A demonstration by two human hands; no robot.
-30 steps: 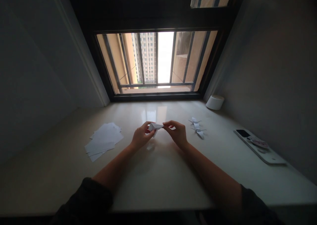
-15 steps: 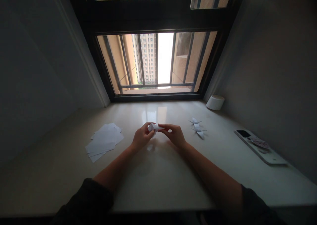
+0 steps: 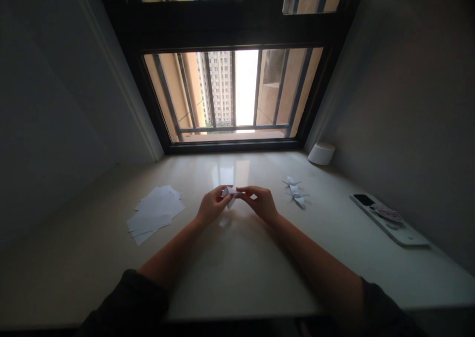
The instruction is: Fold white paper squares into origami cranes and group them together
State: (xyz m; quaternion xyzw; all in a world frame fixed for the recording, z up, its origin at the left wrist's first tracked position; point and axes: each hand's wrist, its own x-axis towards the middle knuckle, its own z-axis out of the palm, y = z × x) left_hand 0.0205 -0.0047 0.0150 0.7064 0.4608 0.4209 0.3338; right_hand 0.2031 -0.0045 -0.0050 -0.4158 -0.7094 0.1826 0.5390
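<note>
Between both hands, just above the white sill, is a small piece of folded white paper (image 3: pixel 230 191). My left hand (image 3: pixel 213 204) grips its left side between thumb and fingers. Pinching the right side is my right hand (image 3: pixel 261 201), thumb and fingertips pressed together. A pointed flap of the paper hangs down between the hands; the fingers hide part of the folds. To the right lie two white paper cranes (image 3: pixel 297 196), one close behind the other. Off to the left, a loose pile of white paper sheets (image 3: pixel 156 211) is spread out flat.
A phone (image 3: pixel 389 220) with a round grip on its back lies at the right, near the wall. By the window's right corner stands a white cylindrical object (image 3: pixel 321 154). The dark-framed window (image 3: pixel 233 146) bounds the pale sill (image 3: pixel 237 272) at the back.
The folded paper has turned slightly in my fingers, and a pointed flap now shows lower beneath it. Both hands keep their grip in nearly the same place.
</note>
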